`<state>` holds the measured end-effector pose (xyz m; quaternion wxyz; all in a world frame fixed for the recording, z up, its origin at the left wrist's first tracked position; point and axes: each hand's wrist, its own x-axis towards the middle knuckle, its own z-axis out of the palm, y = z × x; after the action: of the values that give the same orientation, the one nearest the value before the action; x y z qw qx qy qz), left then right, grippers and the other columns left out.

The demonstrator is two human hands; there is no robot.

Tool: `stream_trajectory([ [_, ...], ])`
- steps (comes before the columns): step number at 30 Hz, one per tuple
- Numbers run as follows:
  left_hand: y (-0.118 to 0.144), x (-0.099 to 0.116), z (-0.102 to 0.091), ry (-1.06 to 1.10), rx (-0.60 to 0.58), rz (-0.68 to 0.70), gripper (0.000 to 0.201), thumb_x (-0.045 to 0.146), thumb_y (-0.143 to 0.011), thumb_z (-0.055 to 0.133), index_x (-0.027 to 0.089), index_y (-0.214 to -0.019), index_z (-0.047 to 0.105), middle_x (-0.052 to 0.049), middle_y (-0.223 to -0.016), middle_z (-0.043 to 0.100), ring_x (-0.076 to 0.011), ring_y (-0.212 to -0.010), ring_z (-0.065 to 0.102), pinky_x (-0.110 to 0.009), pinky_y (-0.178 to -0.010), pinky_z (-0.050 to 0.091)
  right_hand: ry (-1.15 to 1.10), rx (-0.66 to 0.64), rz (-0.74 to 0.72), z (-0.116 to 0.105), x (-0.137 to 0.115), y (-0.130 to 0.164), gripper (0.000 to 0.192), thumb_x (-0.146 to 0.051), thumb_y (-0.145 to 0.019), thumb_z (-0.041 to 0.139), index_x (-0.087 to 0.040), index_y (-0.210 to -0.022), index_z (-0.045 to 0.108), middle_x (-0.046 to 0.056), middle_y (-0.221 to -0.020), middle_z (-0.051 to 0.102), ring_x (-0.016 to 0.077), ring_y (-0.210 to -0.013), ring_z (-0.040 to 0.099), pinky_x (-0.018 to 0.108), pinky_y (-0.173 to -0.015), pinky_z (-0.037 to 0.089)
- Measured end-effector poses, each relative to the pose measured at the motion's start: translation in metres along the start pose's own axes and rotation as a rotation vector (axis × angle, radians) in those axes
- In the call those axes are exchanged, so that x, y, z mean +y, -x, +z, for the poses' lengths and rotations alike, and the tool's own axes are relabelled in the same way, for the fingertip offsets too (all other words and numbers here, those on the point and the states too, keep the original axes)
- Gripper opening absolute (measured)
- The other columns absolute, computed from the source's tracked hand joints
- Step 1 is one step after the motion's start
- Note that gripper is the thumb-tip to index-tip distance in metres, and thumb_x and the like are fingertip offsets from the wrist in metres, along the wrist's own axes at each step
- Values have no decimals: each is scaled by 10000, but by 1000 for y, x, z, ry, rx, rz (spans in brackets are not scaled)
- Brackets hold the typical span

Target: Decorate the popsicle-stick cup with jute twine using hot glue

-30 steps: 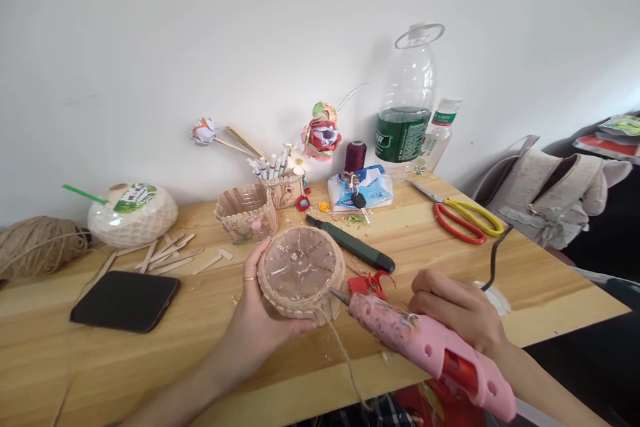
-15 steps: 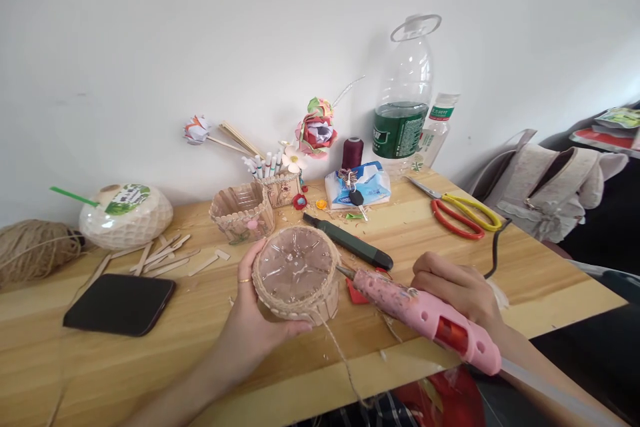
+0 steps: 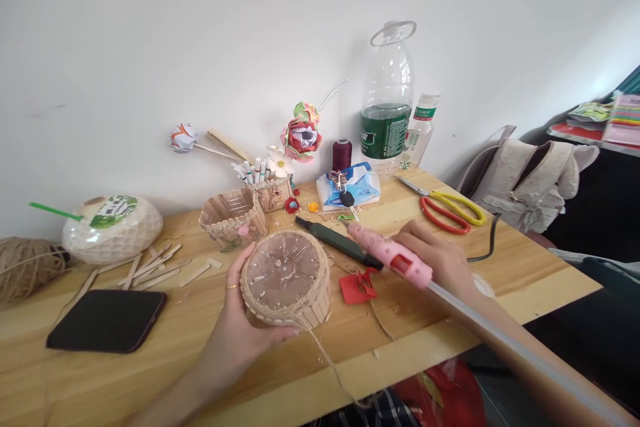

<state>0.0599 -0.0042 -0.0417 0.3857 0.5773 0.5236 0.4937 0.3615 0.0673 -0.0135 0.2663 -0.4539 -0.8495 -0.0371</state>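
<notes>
Pretty cluttered wooden table (image 3: 150,373): black phone (image 3: 106,320) near the front left, twine ball (image 3: 25,267) at the far left, loose craft sticks (image 3: 155,267), scissors (image 3: 447,210) toward the right, tissue pack (image 3: 350,187) by the wall.

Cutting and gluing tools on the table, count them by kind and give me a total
Glue gun: 1, pink glue gun, held in the right hand
Scissors: 1, yellow and red scissors
Knife: 1, dark green knife
Total: 3
</notes>
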Motion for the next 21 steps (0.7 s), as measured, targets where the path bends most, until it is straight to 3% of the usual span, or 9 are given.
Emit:
stream_trajectory([
  [4,-3,2,-5,22,-18,23,1081,328,-525,877,284,-1372,206,-172,-1478,319,-357,-1353,360,-534,-1093,307,275,-181,216,11,37,-8,213,-218,-882,415,-191,-964,609,73,-902,663,209,-797,632,274,-578,394],
  [8,-7,9,-10,13,0,25,1099,349,-538,870,273,-1406,200,-163,-1555,153,-340,-1419,219,-523,-1138,215,298,-218,220,23,68,-14,285,-250,-864,435,-106,-1049,598,148,-986,681,259,-905,640,331,-725,454],
  [11,-9,10,-15,-13,-24,24,1109,337,-575,852,304,-1440,160,-118,-1583,67,-321,-1437,164,-512,-1151,184,326,-200,224,27,76,-15,383,-291,-828,491,-87,-1141,573,166,-1027,681,300,-957,630,370,-764,466],
  [14,-9,8,-21,-39,-56,77,1121,307,-609,836,331,-1455,100,-107,-1583,81,-313,-1439,164,-505,-1155,180,401,-135,199,19,64,-11,372,-237,-836,456,-65,-1144,576,218,-1155,627,377,-1097,552,477,-886,412],
  [16,-7,7,-25,-81,-45,157,1073,299,-642,815,344,-1451,111,-100,-1570,134,-311,-1435,175,-512,-1158,167,465,-14,128,6,44,-8,342,-171,-869,389,-58,-1131,579,226,-1193,603,379,-1119,533,499,-912,390],
  [18,-3,9,-29,-162,-7,239,979,290,-683,784,355,-1439,165,-80,-1544,205,-305,-1426,196,-512,-1160,162,490,175,28,-9,16,-6,293,-152,-890,394,-84,-1094,593,196,-1115,644,345,-1024,588,467,-869,415],
  [21,2,18,-31,-373,71,384,777,271,-725,745,352,-1377,330,-54,-1437,363,-290,-1367,291,-491,-1142,226,422,309,-94,-25,-26,-3,169,-173,-894,481,-151,-1006,606,137,-967,694,312,-916,624,431,-793,427],
])
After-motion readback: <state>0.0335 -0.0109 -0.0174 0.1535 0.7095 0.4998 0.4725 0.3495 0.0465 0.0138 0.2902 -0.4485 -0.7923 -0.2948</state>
